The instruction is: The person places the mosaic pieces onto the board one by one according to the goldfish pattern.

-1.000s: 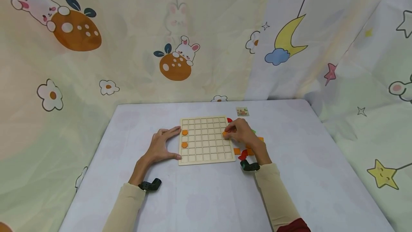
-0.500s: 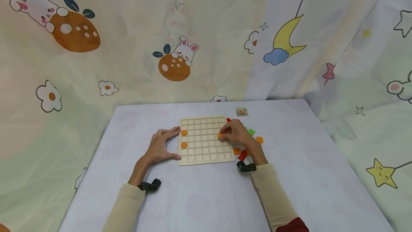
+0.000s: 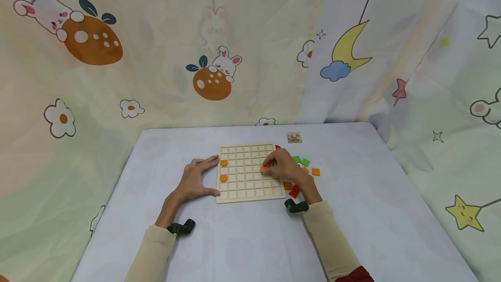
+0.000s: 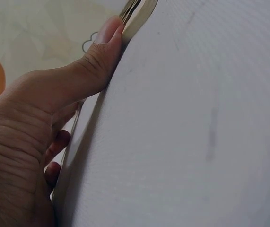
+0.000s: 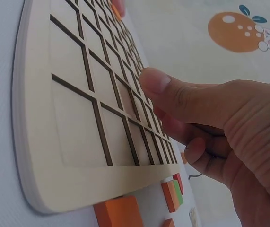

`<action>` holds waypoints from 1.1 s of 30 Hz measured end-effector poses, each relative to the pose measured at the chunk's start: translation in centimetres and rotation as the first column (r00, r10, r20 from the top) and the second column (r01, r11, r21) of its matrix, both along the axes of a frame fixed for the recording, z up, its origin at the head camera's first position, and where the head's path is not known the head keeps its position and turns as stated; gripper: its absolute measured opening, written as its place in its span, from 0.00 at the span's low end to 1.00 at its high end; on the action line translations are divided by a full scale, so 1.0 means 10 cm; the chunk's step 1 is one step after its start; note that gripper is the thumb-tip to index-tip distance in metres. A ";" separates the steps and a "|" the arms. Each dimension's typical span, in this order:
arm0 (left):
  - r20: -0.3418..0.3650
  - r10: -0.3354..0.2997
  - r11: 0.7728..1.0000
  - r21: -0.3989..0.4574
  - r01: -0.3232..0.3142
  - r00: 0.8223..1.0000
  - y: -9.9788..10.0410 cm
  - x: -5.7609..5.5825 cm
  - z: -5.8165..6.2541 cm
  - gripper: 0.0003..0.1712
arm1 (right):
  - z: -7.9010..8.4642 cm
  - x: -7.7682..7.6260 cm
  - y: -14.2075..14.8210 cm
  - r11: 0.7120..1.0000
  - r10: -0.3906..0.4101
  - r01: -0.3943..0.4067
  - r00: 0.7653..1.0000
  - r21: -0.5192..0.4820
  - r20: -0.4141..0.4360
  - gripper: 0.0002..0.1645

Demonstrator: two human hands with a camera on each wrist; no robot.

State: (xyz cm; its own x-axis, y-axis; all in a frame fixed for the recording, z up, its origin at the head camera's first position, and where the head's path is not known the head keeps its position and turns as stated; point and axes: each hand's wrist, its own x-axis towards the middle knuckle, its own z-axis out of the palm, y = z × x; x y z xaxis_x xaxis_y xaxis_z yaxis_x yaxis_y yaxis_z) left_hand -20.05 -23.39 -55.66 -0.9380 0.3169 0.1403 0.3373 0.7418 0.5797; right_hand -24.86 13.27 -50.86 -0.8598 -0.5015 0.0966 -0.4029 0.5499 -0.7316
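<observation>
A pale wooden grid board [image 3: 242, 186] lies on the white table. Two round orange pieces, one upper [image 3: 224, 163] and one lower [image 3: 223, 178], sit in its leftmost column. My left hand [image 3: 193, 179] is spread along the board's left edge, thumb and fingertips touching it; in the left wrist view the thumb [image 4: 92, 64] presses the board's corner. Over the right part of the grid, my right hand [image 3: 285, 166] pinches an orange piece [image 3: 263, 169], partly covered by the fingers. That piece is hidden behind the thumb [image 5: 158, 82] in the right wrist view.
Right of the board lie loose pieces: green [image 3: 305, 162], orange [image 3: 315, 172] and red [image 3: 293, 192], some beneath the right forearm. A small patterned card [image 3: 294, 137] lies behind them. A printed cloth [image 3: 164, 55] hangs behind the table.
My right hand has moved left across the board with the orange piece, from its right edge inward. More loose pieces show behind it. The left hand stays at the left edge.
</observation>
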 end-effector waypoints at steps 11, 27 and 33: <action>-0.011 -0.005 1.000 -0.001 0.005 1.000 0.00 0.00 0.00 0.71 | 0.01 0.04 -0.08 0.999 0.026 -0.025 0.999 -0.030 0.038 0.08; -0.006 -0.004 1.000 0.004 0.004 1.000 -0.01 0.01 0.00 0.71 | -0.01 0.06 -0.17 0.993 0.112 -0.112 0.994 -0.024 0.006 0.10; -0.005 -0.003 1.000 0.002 0.003 1.000 0.00 0.01 0.01 0.71 | 0.00 0.07 -0.23 0.990 0.138 -0.138 0.990 -0.017 0.006 0.09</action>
State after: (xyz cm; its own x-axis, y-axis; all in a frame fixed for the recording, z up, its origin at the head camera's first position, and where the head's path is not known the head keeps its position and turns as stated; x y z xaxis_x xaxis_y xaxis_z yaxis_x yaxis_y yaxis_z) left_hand -19.91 -23.36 -55.52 -0.9365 0.3191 0.1456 0.3421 0.7398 0.5793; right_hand -24.12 11.01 -50.87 -0.7831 -0.6138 0.1000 -0.4691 0.4774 -0.7430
